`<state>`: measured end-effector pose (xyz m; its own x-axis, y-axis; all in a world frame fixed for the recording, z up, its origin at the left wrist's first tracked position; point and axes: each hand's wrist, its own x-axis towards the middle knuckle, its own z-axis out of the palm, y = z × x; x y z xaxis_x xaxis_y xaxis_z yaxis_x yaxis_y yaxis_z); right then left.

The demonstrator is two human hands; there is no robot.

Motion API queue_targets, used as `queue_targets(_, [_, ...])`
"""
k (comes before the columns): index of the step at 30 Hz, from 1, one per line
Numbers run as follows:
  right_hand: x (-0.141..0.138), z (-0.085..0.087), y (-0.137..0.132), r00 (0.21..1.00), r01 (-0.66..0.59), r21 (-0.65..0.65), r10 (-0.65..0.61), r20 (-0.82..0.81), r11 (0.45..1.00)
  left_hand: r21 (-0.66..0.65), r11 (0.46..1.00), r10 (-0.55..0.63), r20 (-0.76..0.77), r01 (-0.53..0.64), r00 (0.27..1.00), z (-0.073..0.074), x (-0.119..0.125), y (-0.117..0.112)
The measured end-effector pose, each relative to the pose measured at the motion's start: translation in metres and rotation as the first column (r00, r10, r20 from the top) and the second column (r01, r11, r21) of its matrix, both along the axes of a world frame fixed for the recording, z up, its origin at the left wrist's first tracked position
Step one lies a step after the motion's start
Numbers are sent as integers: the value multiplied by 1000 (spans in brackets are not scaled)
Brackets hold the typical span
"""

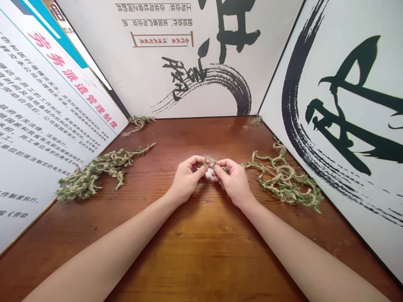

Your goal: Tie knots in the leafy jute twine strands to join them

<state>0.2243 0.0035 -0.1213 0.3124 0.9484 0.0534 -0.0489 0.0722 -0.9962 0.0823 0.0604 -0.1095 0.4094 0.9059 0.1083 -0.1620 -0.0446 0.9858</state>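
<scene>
My left hand (187,178) and my right hand (233,182) meet above the middle of the wooden table (195,251). Between their fingertips, both pinch a small knot of jute twine with green leaves (210,162), partly hidden by my fingers. A long tangled length of the same leafy twine (283,178) lies to the right of my right hand. Another length (94,174) lies to the left of my left hand, and neither touches my hands. Smaller pieces lie at the back left (138,122) and back right (256,121).
Three printed boards stand around the table's far and side edges. The left board (53,105) carries Chinese text, the back board (176,50) carries text and brush calligraphy, and the right board (340,109) carries large black brushwork.
</scene>
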Motion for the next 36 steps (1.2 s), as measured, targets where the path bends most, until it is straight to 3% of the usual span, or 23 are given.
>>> queue_targets(14, [-3, 0, 1, 998, -55, 16, 55, 2, 998, -115, 985, 135, 65, -127, 989, -5, 3, 4])
queue_targets(22, [-2, 0, -1, 998, -53, 0, 53, 39, 999, -230, 949, 254, 161, -214, 954, -4, 5, 7])
queue_targets(29, [-4, 0, -4, 983, -60, 8, 57, 176, 998, -172, 953, 273, 127, -250, 954, -3, 5, 5])
queue_targets(36, [-6, 5, -6, 973, -67, 86, 46, 228, 994, 69, 983, 166, 32, -168, 986, 2, 2, -5])
